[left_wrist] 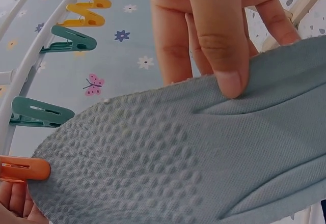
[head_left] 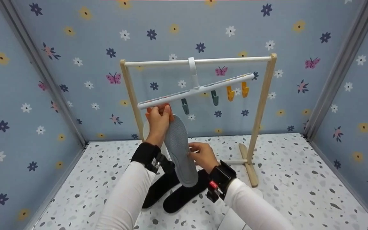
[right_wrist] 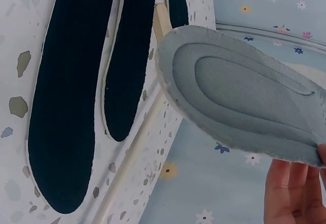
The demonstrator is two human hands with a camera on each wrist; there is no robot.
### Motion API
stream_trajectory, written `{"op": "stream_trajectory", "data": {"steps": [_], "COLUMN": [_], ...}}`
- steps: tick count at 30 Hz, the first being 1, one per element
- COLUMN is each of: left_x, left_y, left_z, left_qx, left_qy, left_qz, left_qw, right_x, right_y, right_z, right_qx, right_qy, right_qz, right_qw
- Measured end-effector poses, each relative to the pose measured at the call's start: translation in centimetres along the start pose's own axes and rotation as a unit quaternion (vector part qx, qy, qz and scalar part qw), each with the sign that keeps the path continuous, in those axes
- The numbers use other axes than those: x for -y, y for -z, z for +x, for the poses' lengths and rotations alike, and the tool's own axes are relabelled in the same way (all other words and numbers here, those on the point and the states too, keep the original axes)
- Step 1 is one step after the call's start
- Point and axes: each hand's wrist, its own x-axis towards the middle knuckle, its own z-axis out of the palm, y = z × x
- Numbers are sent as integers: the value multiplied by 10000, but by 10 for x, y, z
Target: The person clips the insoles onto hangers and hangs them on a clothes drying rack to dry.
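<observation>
A grey insole [head_left: 179, 150] hangs at a slant below the left end of a white hanger [head_left: 171, 96]. An orange clothespin [left_wrist: 28, 168] sits at the insole's dimpled toe end. My left hand [head_left: 158, 124] pinches at the orange clothespin, its fingers partly behind the toe. My right hand [head_left: 204, 155] pinches the insole's side edge, thumb on the face and fingers behind, as the left wrist view shows. Behind the left hand a pale shape [head_left: 146, 129] is mostly hidden. The insole's rounded heel end shows in the right wrist view.
Green clothespins [head_left: 185, 106] and yellow clothespins [head_left: 230, 93] hang along the tilted hanger, which hooks over the white bar of a wooden rack [head_left: 262, 105]. Black insoles [right_wrist: 66, 91] lie on the speckled floor [head_left: 286, 179]. Flowered walls [head_left: 203, 28] stand around.
</observation>
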Motion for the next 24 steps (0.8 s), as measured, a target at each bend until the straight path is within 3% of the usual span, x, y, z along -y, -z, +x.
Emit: {"op": "stream_trajectory", "data": {"steps": [9, 16, 24], "left_x": [0, 1, 1], "left_y": [0, -1, 0], "left_z": [-2, -4, -6], "left_qx": [63, -91, -152], "left_qy": [161, -156, -217], "left_qz": [-56, 63, 155], "left_qw": [9998, 9998, 9995], "right_x": [2, -2, -2], "right_y": [1, 0, -1], "right_z": [-1, -3, -6], "right_qx": [-108, -176, -204], "right_qy": [-70, 27, -47], "right_qz": [-37, -95, -57], "right_qw": [9999, 9998, 9998]}}
